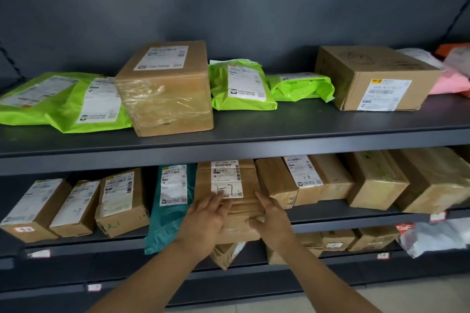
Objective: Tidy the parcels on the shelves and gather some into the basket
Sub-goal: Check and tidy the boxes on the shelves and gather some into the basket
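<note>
Head: brown parcel (241, 211) on shelf (330, 212)

Dim overhead light leaves soft glare on the big brown taped cardboard box (165, 94) at eleven o'clock, while the dark grey metal shelf (279, 122) bows, blurring toward three o'clock.

Shelving (254, 140): matt dark-grey painted metal. Taped carton (165, 89): brown cardboard, front wrapped in glossy, wrinkled clear tape. Left and right of taped carton, green mailers (58, 104) are made of smooth, shiny plastic film. Below taped carton, teal mailer (165, 221): duller plastic. White labels (226, 180) are printed on paper.
</note>
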A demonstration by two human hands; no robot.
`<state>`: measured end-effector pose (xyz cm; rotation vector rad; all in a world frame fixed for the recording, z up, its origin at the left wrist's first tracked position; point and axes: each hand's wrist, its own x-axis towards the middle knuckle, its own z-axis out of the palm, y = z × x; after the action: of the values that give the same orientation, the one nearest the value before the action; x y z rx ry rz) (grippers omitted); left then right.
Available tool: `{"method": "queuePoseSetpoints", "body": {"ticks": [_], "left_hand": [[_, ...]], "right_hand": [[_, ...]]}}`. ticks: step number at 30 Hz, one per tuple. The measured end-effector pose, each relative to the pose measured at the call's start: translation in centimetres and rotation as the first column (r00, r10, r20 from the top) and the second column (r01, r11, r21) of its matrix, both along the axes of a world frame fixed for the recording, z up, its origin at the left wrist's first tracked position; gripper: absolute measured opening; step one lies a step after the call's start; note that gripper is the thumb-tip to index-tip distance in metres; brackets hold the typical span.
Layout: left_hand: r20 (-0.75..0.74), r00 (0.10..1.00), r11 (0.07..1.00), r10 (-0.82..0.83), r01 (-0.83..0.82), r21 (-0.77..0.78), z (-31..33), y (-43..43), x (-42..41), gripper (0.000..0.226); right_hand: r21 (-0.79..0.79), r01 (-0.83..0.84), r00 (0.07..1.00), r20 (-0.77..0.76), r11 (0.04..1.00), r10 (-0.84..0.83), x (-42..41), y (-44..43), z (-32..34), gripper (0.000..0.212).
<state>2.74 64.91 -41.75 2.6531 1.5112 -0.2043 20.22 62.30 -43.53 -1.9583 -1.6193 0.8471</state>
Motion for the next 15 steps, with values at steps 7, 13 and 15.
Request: {"method": "queuePoseSetpoints", "body": {"ticks": [7,13,15], "left_hand": [[-0.076,0.988,0.991,0.136,-0.135,0.015,-0.8,3.5,-0.3,0.078],[0.000,0.991,0.991,0.137,-0.137,0.000,-1.7,3.9,-0.4,0.078],[0.028,0.990,0.991,0.135,-0.135,0.008,-2.0,4.0,-0.5,0.077]], "right_hand": [[0.099,0.239,0.965,0.085,0.966,-0.248,2.7,0.0,-2.3,0.067],[0.054,0.374,0.867,0.335,0.926,-0.370,3.6,2.2,-3.0,0.081],[0.051,0.406,0.839,0.375,0.912,-0.394,3.2,3.3,-3.4,0.088]]}}
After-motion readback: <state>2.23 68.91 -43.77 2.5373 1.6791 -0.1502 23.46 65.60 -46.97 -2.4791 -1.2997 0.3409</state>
